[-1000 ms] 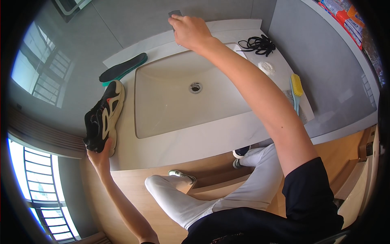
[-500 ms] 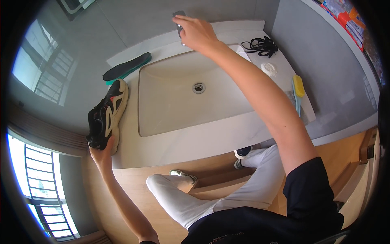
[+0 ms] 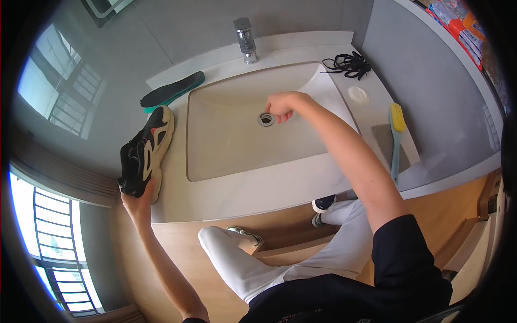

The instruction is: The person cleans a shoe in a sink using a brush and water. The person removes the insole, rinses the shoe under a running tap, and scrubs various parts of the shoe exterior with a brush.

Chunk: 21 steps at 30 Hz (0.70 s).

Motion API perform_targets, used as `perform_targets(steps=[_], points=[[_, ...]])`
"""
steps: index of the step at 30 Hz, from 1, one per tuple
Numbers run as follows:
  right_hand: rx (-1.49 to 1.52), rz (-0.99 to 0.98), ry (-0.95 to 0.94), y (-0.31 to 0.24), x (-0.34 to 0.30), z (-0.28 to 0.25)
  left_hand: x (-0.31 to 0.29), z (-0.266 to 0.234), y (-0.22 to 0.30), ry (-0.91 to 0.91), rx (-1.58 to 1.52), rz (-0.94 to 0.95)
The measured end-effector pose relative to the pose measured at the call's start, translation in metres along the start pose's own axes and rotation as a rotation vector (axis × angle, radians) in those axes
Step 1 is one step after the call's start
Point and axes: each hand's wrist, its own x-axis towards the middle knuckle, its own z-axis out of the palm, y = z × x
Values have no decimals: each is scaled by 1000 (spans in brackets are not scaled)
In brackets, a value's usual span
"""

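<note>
A black and cream sneaker [image 3: 144,153] without laces lies along the left end of the counter. Its heel is in the grip of my left hand [image 3: 138,204], with the fingers partly hidden. My right hand [image 3: 281,106] is down in the white sink basin [image 3: 226,145], fingers bent and apart, nothing visible in them. Its fingertips are at the rim of the round metal drain [image 3: 266,119]; whether they touch it I cannot tell. Behind the basin stands the chrome faucet [image 3: 245,40], with no water seen running.
A dark insole with a green underside [image 3: 172,90] lies at the back left. On the right are black shoelaces [image 3: 350,65], a whitish round patch [image 3: 358,95], a grey cloth-like pad [image 3: 382,141] and a yellow-bristled brush [image 3: 396,121]. A grey wall [image 3: 436,102] bounds the right side.
My right hand has left the faucet and come down to the drain. My left hand stays on the sneaker. The view has shifted slightly.
</note>
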Motion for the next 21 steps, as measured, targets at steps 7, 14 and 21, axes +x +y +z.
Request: perform_targets(steps=[7, 14, 21], points=[[-181, -1, 249, -9, -15, 2, 1, 1, -4, 13, -42, -4], [347, -726, 1654, -53, -44, -55, -1, -2, -2, 7, -36, 13], [64, -594, 1324, -88, -46, -114, -1, -2, -5, 14, -53, -7]])
